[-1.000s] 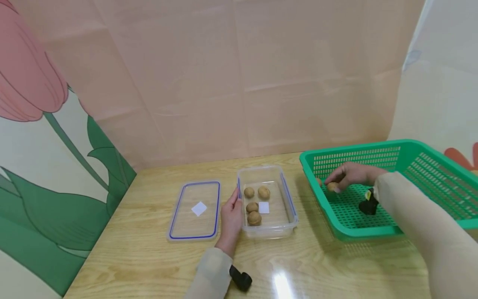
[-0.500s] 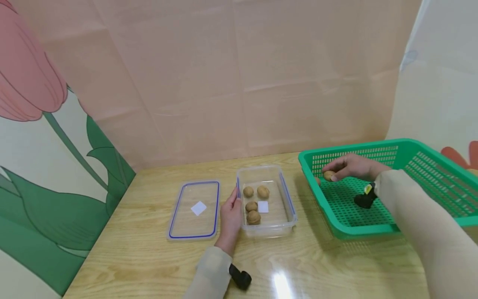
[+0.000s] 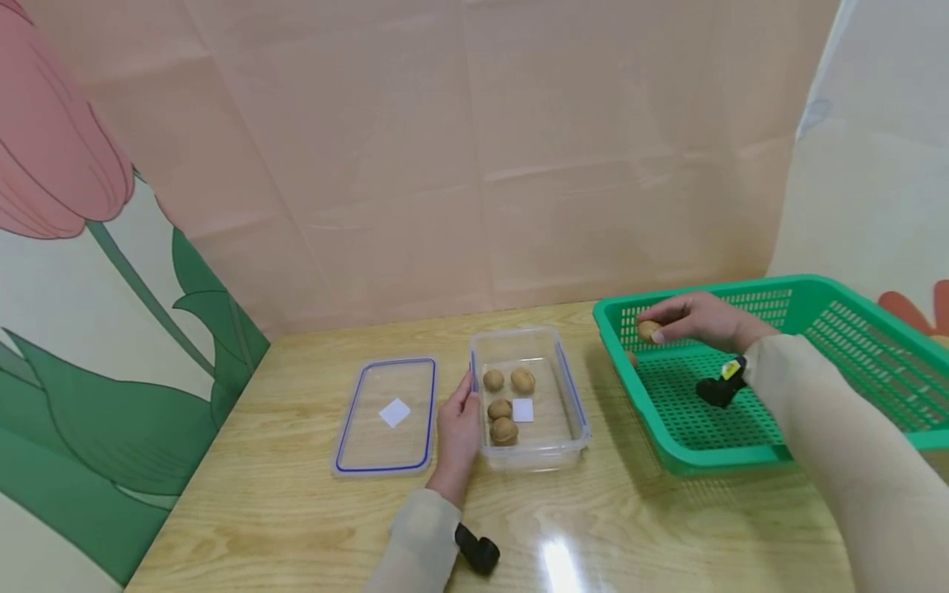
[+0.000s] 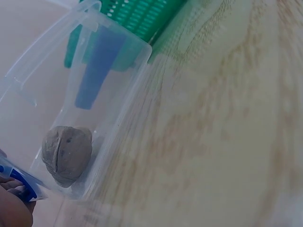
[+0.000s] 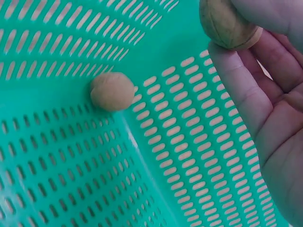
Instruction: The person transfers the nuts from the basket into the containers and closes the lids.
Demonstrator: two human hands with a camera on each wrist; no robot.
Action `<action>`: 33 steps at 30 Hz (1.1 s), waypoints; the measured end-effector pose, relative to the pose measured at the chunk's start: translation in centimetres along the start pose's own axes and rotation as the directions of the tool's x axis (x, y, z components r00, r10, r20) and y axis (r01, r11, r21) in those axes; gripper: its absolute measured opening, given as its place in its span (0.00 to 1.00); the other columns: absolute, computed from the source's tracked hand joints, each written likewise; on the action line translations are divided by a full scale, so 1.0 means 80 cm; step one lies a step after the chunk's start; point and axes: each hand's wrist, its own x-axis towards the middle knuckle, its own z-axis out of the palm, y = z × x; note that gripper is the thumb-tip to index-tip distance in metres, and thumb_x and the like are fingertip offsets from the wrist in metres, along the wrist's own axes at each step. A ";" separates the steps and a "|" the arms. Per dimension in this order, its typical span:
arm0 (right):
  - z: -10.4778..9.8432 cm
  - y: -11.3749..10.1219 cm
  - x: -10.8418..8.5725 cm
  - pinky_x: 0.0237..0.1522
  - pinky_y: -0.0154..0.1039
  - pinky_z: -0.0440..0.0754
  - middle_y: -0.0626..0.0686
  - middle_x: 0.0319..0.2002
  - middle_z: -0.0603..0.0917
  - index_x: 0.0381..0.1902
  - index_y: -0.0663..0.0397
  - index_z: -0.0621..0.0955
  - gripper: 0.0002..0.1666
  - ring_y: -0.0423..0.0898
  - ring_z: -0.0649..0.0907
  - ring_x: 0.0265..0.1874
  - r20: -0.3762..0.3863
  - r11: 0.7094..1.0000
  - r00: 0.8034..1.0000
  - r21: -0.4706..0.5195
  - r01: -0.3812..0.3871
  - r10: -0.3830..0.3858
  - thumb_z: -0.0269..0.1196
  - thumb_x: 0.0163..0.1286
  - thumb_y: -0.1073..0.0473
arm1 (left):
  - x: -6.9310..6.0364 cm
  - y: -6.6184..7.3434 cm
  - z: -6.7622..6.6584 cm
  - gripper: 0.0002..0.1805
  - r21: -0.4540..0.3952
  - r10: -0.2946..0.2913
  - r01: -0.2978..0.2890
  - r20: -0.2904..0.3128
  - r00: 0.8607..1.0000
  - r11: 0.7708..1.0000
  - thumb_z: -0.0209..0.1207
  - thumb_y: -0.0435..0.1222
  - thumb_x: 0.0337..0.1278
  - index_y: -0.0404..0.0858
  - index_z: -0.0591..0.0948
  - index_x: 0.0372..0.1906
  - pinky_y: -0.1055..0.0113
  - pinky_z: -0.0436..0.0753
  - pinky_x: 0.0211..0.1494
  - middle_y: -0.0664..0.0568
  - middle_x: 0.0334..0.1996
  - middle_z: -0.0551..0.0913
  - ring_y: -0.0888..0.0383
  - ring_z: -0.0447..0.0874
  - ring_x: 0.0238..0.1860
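Observation:
My right hand [image 3: 708, 319] pinches a walnut [image 3: 648, 331] between thumb and fingertips, raised off the floor of the green basket [image 3: 670, 457]. In the right wrist view the held walnut [image 5: 227, 23] is at the top. Another walnut [image 5: 112, 91] lies by the basket's corner, mostly hidden behind the rim in the head view. My left hand [image 3: 460, 424] holds the left side of a clear plastic food container [image 3: 558, 449]. Several walnuts [image 3: 504, 431] lie along its left half, beside a white square [image 3: 522, 410]. One walnut [image 4: 67, 155] shows through its wall in the left wrist view.
Left of the container, a clear lid [image 3: 389, 453] with a blue seal and a white square lies flat on the wooden table [image 3: 282, 494]. A pink sheet [image 3: 371, 165] hangs behind the table. The basket's tall rim stands to the container's right.
My right hand has lifted the walnut off the basket floor and moved it slightly up and left, towards the basket's far left corner. The left hand and container have stayed put.

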 end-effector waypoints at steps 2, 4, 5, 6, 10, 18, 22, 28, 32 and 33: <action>0.001 -0.005 0.000 0.45 0.30 0.78 0.38 0.44 0.82 0.55 0.63 0.76 0.26 0.37 0.80 0.44 -0.018 1.000 1.000 -0.022 -0.002 0.002 0.64 0.59 0.62 | 0.000 0.000 0.000 0.22 -0.001 -0.001 0.001 0.001 1.000 1.000 0.47 0.33 0.63 0.43 0.71 0.62 0.58 0.74 0.61 0.51 0.63 0.70 0.52 0.69 0.62; 0.001 -0.011 0.001 0.46 0.28 0.76 0.37 0.43 0.82 0.56 0.62 0.76 0.26 0.36 0.80 0.44 -0.038 0.999 0.999 -0.046 0.000 -0.001 0.64 0.60 0.60 | 0.000 0.001 0.000 0.22 -0.008 -0.004 0.005 0.003 1.000 1.000 0.47 0.33 0.63 0.43 0.70 0.62 0.58 0.73 0.62 0.51 0.63 0.70 0.52 0.68 0.63; 0.002 -0.014 0.001 0.46 0.28 0.76 0.37 0.43 0.83 0.56 0.62 0.76 0.26 0.36 0.80 0.44 -0.045 0.999 0.999 -0.051 0.007 -0.009 0.64 0.60 0.60 | -0.001 0.001 0.000 0.22 -0.012 -0.006 0.006 0.003 1.000 1.000 0.47 0.33 0.63 0.42 0.70 0.63 0.58 0.74 0.62 0.51 0.63 0.69 0.51 0.68 0.63; 0.003 -0.017 0.002 0.46 0.27 0.75 0.37 0.42 0.83 0.56 0.62 0.76 0.25 0.35 0.80 0.44 -0.054 0.998 0.998 -0.055 0.014 -0.017 0.64 0.60 0.60 | -0.001 0.001 0.000 0.22 -0.016 -0.010 0.010 0.002 1.000 1.000 0.47 0.33 0.63 0.42 0.70 0.63 0.58 0.71 0.64 0.51 0.62 0.70 0.52 0.67 0.64; 0.007 -0.028 0.005 0.44 0.26 0.76 0.38 0.40 0.85 0.54 0.61 0.77 0.23 0.36 0.81 0.42 -0.081 0.998 0.994 -0.020 0.067 -0.069 0.63 0.61 0.61 | -0.001 0.001 0.001 0.22 -0.028 0.001 -0.001 0.000 1.000 1.000 0.47 0.32 0.62 0.41 0.70 0.62 0.57 0.68 0.66 0.50 0.62 0.70 0.50 0.64 0.65; 0.024 -0.049 0.013 0.45 0.28 0.78 0.40 0.39 0.85 0.53 0.60 0.78 0.23 0.38 0.81 0.41 -0.133 0.994 0.987 0.047 0.097 -0.090 0.65 0.59 0.62 | -0.002 0.002 0.003 0.22 -0.029 0.001 -0.001 -0.004 1.000 1.000 0.48 0.32 0.62 0.40 0.71 0.62 0.57 0.68 0.66 0.50 0.62 0.71 0.50 0.66 0.64; 0.033 -0.058 0.020 0.46 0.28 0.77 0.41 0.40 0.85 0.54 0.62 0.78 0.24 0.39 0.81 0.43 -0.126 0.992 0.987 0.067 0.106 -0.097 0.65 0.59 0.62 | -0.003 0.003 0.003 0.22 -0.026 0.004 -0.004 -0.001 1.000 1.000 0.47 0.32 0.62 0.41 0.71 0.62 0.57 0.69 0.65 0.50 0.62 0.71 0.51 0.67 0.64; 0.049 -0.068 0.034 0.44 0.29 0.80 0.42 0.38 0.86 0.49 0.57 0.81 0.18 0.39 0.83 0.39 -0.069 0.971 0.981 0.143 0.191 -0.182 0.64 0.58 0.67 | -0.001 0.002 0.003 0.22 -0.016 0.002 -0.002 -0.001 1.000 1.000 0.48 0.33 0.62 0.42 0.71 0.62 0.57 0.66 0.66 0.51 0.61 0.71 0.51 0.64 0.65; 0.059 -0.073 0.046 0.42 0.30 0.82 0.44 0.37 0.87 0.44 0.51 0.84 0.17 0.39 0.84 0.38 -0.034 0.950 0.971 0.201 0.240 -0.239 0.63 0.57 0.71 | -0.001 0.000 0.003 0.22 -0.015 -0.002 0.001 -0.007 1.000 1.000 0.48 0.33 0.62 0.42 0.72 0.61 0.57 0.67 0.66 0.51 0.61 0.72 0.51 0.65 0.64; 0.062 -0.074 0.048 0.42 0.30 0.82 0.44 0.37 0.87 0.43 0.50 0.84 0.17 0.39 0.84 0.37 -0.024 0.946 0.968 0.208 0.248 -0.248 0.63 0.57 0.71 | -0.001 0.000 0.003 0.22 -0.016 0.002 -0.002 -0.010 1.000 1.000 0.48 0.32 0.62 0.42 0.72 0.61 0.56 0.67 0.66 0.50 0.61 0.72 0.50 0.65 0.64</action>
